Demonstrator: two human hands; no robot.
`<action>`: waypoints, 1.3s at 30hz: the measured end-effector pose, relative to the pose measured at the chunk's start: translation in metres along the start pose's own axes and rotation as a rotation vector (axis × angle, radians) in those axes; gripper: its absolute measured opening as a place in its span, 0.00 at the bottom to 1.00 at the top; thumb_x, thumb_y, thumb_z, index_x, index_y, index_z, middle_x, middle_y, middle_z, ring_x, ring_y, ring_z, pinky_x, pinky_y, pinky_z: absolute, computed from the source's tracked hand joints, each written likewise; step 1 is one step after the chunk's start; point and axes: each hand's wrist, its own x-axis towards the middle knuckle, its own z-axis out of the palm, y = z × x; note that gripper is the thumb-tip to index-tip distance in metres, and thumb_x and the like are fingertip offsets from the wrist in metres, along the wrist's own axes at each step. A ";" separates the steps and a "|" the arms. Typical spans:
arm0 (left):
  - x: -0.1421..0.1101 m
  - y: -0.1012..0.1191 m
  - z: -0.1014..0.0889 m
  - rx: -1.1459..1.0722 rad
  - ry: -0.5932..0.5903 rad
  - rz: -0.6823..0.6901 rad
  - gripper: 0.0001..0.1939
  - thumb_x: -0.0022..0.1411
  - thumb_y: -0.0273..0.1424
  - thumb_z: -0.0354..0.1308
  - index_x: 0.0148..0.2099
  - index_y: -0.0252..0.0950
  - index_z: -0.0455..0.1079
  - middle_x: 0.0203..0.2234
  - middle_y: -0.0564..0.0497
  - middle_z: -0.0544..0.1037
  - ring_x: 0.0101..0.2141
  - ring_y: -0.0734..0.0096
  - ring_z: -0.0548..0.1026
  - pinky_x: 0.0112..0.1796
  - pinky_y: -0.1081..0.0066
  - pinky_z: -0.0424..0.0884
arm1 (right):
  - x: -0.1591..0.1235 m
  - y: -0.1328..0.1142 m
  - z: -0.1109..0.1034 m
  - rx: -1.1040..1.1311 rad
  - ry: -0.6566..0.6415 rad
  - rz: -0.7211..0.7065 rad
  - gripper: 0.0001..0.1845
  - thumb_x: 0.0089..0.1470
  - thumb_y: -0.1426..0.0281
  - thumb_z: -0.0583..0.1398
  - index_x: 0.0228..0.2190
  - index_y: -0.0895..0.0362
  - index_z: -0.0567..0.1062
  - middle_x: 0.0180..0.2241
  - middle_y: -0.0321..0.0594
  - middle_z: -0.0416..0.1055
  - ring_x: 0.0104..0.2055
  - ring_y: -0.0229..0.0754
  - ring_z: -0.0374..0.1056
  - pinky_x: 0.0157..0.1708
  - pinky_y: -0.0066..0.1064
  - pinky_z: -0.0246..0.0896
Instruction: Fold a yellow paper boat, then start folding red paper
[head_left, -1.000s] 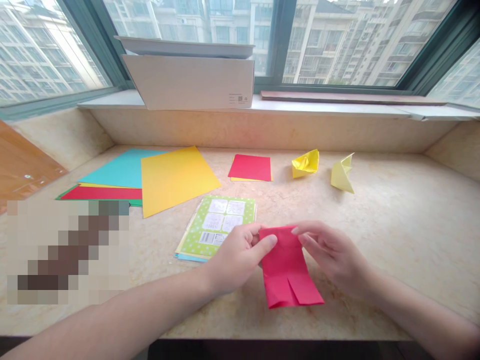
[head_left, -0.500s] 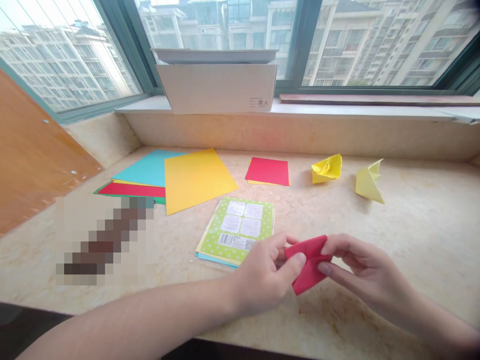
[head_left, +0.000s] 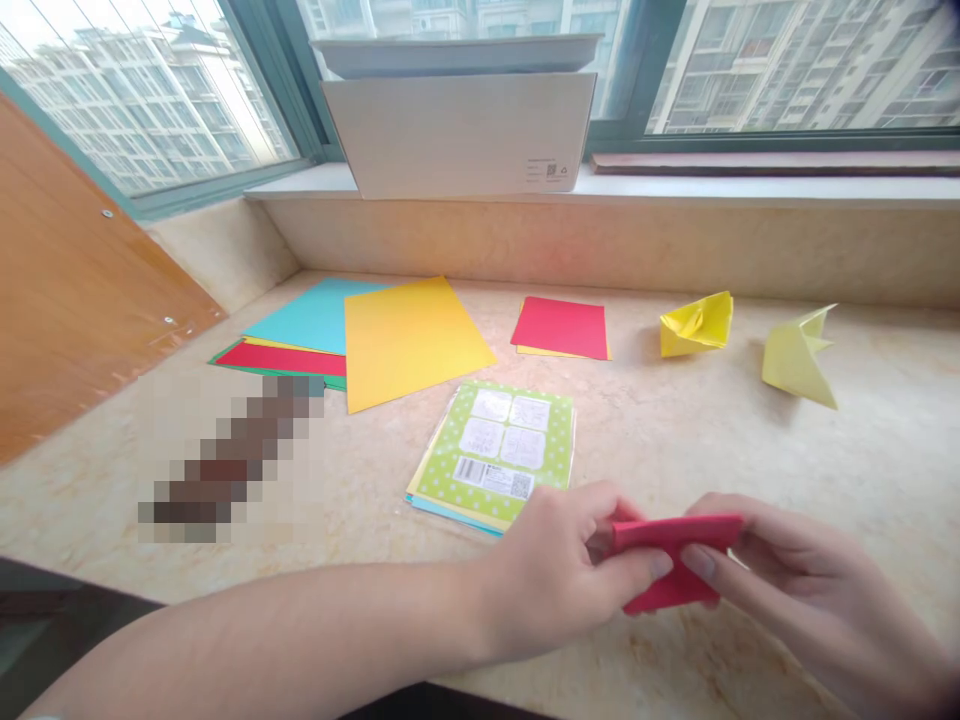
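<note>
A folded piece of red paper (head_left: 675,578) is held up between both hands above the front part of the stone counter. My left hand (head_left: 574,560) pinches its left side, thumb across the near face and fingers behind. On the other side, my right hand (head_left: 795,580) grips it with the thumb on the near face; its fingers go behind the paper and are partly hidden. Just behind my left hand lies a green dotted packet of paper (head_left: 502,440) with a barcode. Two folded paper figures, a bright yellow one (head_left: 696,325) and a pale yellow one (head_left: 799,358), stand farther back at the right.
Large blue (head_left: 307,315) and orange-yellow sheets (head_left: 412,345) overlap at the back left, with red and green ones beneath. A small red square sheet (head_left: 562,327) lies mid-back. A white box (head_left: 461,135) stands on the window sill. A pixelated patch (head_left: 232,460) covers something at left.
The red paper has turned from tilted to nearly level and now looks like a flatter rectangle. Both thumbs have come closer together on it. The whole view has shifted slightly.
</note>
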 end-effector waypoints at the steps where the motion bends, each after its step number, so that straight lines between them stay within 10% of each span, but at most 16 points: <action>1: 0.000 0.001 0.000 -0.011 -0.008 -0.001 0.11 0.64 0.36 0.63 0.39 0.32 0.72 0.26 0.52 0.74 0.26 0.76 0.70 0.27 0.76 0.65 | 0.000 0.002 -0.001 -0.003 -0.009 -0.023 0.11 0.59 0.58 0.64 0.36 0.51 0.83 0.34 0.41 0.79 0.35 0.45 0.77 0.35 0.31 0.76; 10: -0.001 0.003 -0.002 0.192 -0.006 0.077 0.10 0.65 0.34 0.62 0.35 0.32 0.74 0.23 0.54 0.73 0.25 0.78 0.68 0.26 0.76 0.62 | 0.000 0.003 -0.001 0.021 -0.156 -0.008 0.13 0.63 0.59 0.61 0.42 0.50 0.84 0.33 0.41 0.80 0.31 0.42 0.76 0.31 0.30 0.76; 22: 0.003 -0.003 -0.001 -0.341 -0.198 -0.068 0.18 0.63 0.41 0.67 0.44 0.33 0.70 0.26 0.49 0.77 0.25 0.74 0.77 0.28 0.76 0.72 | -0.002 0.012 -0.021 0.112 -0.340 -0.274 0.18 0.68 0.69 0.56 0.53 0.38 0.77 0.39 0.37 0.78 0.37 0.42 0.77 0.39 0.34 0.72; 39: 0.000 0.004 -0.004 0.017 -0.183 -0.059 0.19 0.67 0.44 0.60 0.43 0.32 0.78 0.25 0.50 0.76 0.23 0.74 0.77 0.25 0.78 0.72 | 0.001 0.001 -0.009 -0.176 -0.073 -0.145 0.14 0.63 0.60 0.60 0.32 0.52 0.84 0.26 0.38 0.80 0.25 0.41 0.76 0.25 0.26 0.71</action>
